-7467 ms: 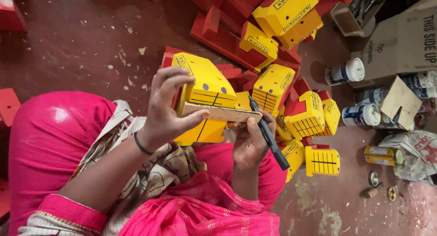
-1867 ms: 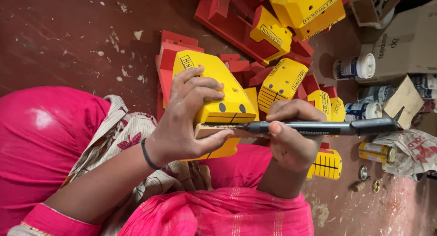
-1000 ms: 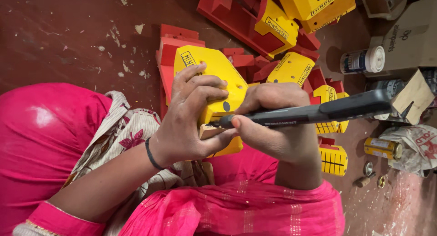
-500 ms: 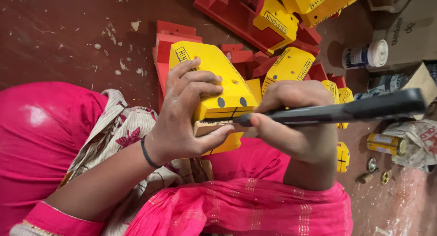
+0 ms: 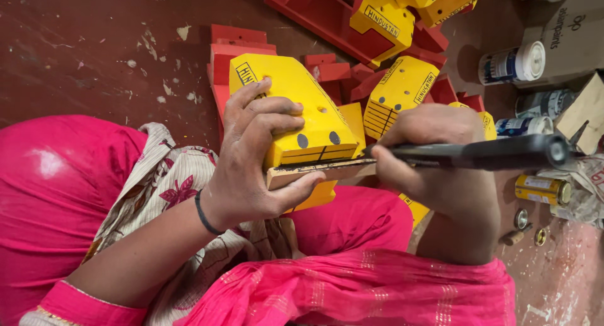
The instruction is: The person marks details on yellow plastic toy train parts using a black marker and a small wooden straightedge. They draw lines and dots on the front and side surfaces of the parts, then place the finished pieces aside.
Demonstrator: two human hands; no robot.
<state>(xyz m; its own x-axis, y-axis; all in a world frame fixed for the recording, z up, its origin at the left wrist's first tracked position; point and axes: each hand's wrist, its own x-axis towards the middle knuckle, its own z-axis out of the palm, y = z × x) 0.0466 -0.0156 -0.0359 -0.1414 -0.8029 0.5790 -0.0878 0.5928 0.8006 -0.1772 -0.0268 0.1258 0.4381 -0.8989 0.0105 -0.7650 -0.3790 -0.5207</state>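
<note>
Beyond my fingertips I am seeing red and yellow toy trucks (image 5: 402,93) lying heaped on the floor, with paint tins (image 5: 513,63) off past my right knuckles; nothing is blocking the work. My left hand (image 5: 255,159) is clamping its fingers over a yellow toy truck (image 5: 296,112), thumb pressing beneath it. Its long axis is running away from my wrist, its bare wooden edge facing the right hand (image 5: 434,168), whose fingers are closing tight around a black brush (image 5: 478,155) lying crosswise, tip touching that edge.
</note>
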